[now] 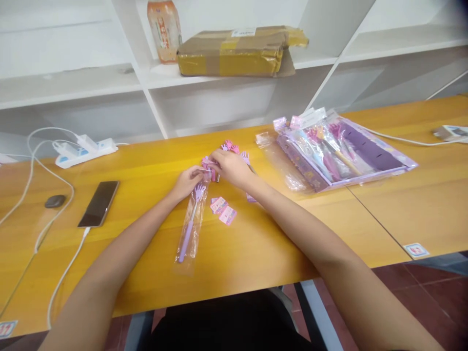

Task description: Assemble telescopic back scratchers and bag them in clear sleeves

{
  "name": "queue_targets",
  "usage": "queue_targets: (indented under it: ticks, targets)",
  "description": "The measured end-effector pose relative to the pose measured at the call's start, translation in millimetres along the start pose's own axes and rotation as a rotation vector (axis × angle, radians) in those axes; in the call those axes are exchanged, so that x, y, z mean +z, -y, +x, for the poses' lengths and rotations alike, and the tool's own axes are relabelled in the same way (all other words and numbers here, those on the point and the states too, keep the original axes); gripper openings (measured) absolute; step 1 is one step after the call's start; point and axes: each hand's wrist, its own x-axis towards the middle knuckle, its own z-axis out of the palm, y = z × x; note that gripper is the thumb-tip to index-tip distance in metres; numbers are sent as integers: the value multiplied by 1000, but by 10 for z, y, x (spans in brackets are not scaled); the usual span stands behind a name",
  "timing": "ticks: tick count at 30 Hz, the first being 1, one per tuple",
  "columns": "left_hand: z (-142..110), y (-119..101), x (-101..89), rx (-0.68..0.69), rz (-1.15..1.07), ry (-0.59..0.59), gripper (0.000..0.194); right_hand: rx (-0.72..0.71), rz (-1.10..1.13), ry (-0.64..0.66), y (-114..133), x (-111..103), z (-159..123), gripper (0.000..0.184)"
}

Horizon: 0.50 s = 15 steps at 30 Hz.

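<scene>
A purple hand-shaped back scratcher [187, 236] lies inside a clear plastic bag [190, 265] on the table, its hand end toward the back. My left hand [188, 183] is closed in a pinch at the bag's top end. Beside it, my right hand [232, 168] is closed with its fingertips at a pink card [206, 163] by the bag opening. Fingers partly hide the card's edges. Several pink and purple back scratchers [230, 145] lie behind and under my right hand, mostly covered. Small pink printed cards [227, 215] rest in front of my hands.
A purple display box [380, 146] with bagged back scratchers stands at the right. On the left lie a phone [98, 204] on a white cable, a small black object [54, 201] and a power strip [86, 152]. A taped cardboard box [234, 53] and an orange bag [164, 31] sit on the shelf.
</scene>
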Motion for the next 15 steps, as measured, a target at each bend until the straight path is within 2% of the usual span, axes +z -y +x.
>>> queue_targets:
  ticks: [2,4,8,9,11,15]
  targets:
    - [9,24,-16,-14,5,0,41,-24,58,-66,-36,-21,10,15]
    - [12,37,-31,-30,18,-7,51,-73,171,-68,-50,-87,15,13]
    - [8,31,-45,-26,82,-65,64,-211,332,181,33,-233,-1,15]
    - [7,26,-44,-25,94,-77,66,-227,304,235,71,-244,-9,15]
    - [9,21,-36,-38,85,-95,70,-213,184,263,148,-225,-25,14]
    - [27,28,-11,-104,-56,-128,80,-124,16,144,210,-127,-33,10]
